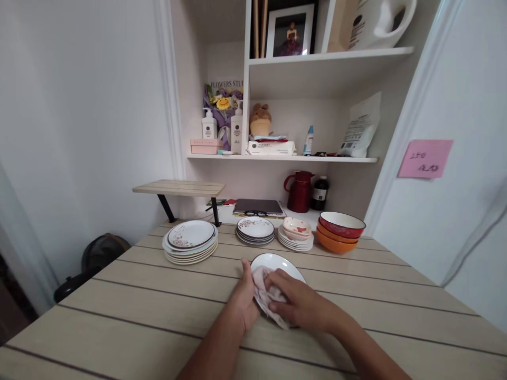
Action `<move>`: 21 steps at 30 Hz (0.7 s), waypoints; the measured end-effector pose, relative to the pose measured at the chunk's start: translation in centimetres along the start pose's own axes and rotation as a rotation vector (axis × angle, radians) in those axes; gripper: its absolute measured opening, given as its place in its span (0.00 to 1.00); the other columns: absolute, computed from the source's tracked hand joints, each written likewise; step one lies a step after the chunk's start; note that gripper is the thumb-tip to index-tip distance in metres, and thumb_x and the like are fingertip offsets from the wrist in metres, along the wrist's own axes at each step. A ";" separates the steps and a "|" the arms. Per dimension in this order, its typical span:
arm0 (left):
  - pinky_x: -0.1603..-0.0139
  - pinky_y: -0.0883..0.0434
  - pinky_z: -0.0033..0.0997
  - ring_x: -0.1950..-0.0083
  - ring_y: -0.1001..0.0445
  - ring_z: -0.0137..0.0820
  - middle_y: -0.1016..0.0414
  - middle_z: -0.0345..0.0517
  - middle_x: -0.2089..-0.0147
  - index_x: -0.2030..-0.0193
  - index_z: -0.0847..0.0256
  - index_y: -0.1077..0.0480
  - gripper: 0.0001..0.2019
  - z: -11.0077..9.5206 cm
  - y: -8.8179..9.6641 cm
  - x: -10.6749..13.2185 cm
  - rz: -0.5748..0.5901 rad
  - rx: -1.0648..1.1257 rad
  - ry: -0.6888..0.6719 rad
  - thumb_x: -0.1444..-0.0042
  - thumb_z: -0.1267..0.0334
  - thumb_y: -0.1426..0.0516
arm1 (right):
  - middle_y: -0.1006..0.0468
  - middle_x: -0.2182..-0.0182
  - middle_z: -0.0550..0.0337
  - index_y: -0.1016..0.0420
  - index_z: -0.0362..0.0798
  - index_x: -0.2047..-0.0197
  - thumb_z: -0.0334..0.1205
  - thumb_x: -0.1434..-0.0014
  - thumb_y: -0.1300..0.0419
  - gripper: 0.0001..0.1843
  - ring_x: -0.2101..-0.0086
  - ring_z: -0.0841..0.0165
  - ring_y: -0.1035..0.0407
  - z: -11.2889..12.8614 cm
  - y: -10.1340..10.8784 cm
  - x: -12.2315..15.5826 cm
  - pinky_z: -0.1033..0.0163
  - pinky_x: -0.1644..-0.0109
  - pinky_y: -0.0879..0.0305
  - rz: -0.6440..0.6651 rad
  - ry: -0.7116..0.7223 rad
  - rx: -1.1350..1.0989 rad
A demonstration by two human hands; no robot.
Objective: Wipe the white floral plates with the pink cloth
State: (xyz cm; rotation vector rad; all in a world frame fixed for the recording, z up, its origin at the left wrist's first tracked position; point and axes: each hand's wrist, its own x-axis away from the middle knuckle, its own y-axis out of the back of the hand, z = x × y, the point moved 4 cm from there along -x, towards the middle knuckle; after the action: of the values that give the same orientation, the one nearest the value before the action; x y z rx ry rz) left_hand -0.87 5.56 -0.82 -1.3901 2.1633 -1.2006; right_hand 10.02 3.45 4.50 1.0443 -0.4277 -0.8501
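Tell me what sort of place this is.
Probably a room in a home: a framed picture and a plush toy sit on built-in shelves above a wooden table holding stacked plates.

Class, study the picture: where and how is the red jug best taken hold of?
Probably by the handle of the red jug, coming from the left and gripping around its loop. The jug stands upright with the handle jutting out to the left, while a dark bottle stands close on its right.
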 end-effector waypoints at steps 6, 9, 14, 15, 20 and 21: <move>0.47 0.32 0.45 0.47 0.26 0.43 0.25 0.59 0.47 0.38 0.61 0.38 0.38 0.0 0.2 -0.2 -0.050 0.018 -0.028 0.45 0.35 0.58 | 0.33 0.48 0.53 0.38 0.54 0.45 0.40 0.39 0.50 0.18 0.54 0.62 0.33 -1.8 -0.3 -2.0 0.61 0.56 0.42 -0.187 -0.213 0.190; 0.44 0.34 0.45 0.45 0.27 0.43 0.26 0.60 0.46 0.37 0.63 0.39 0.39 0.1 0.4 -0.2 -0.055 0.007 -0.004 0.45 0.34 0.58 | 0.30 0.51 0.53 0.36 0.54 0.48 0.43 0.39 0.50 0.16 0.57 0.61 0.31 -3.6 0.7 -1.3 0.62 0.63 0.44 -0.178 -0.385 0.269; 0.42 0.36 0.47 0.43 0.29 0.45 0.27 0.60 0.44 0.37 0.62 0.39 0.40 0.1 0.3 0.1 -0.024 0.003 0.029 0.45 0.34 0.58 | 0.24 0.60 0.54 0.33 0.51 0.57 0.44 0.42 0.47 0.11 0.63 0.60 0.30 -3.9 1.8 1.0 0.62 0.67 0.49 -0.053 -0.374 0.297; 0.42 0.36 0.47 0.43 0.29 0.45 0.27 0.59 0.44 0.37 0.62 0.39 0.40 0.1 0.3 0.1 -0.017 0.003 0.033 0.46 0.34 0.58 | 0.24 0.62 0.55 0.33 0.51 0.59 0.45 0.43 0.46 0.10 0.63 0.60 0.31 -3.5 1.7 1.3 0.62 0.67 0.50 -0.011 -0.321 0.279; 0.45 0.33 0.45 0.46 0.27 0.45 0.25 0.59 0.47 0.40 0.64 0.35 0.39 0.0 -0.2 0.2 0.027 0.017 0.010 0.45 0.35 0.58 | 0.25 0.63 0.60 0.34 0.52 0.62 0.43 0.45 0.43 0.07 0.65 0.65 0.33 -0.6 0.5 1.0 0.63 0.66 0.47 0.069 -0.089 0.104; 0.46 0.32 0.44 0.47 0.26 0.45 0.25 0.60 0.48 0.41 0.65 0.34 0.38 -0.1 -0.3 0.2 0.012 0.015 0.001 0.44 0.35 0.58 | 0.25 0.61 0.60 0.34 0.52 0.60 0.42 0.44 0.44 0.08 0.64 0.65 0.33 -0.1 0.1 0.7 0.63 0.65 0.46 0.037 -0.061 0.069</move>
State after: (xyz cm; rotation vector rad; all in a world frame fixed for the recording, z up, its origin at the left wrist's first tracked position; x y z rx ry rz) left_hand -0.86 5.35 -0.55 -1.3684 2.1563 -1.2105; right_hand 10.57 3.04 4.49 1.0728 -0.5299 -0.8405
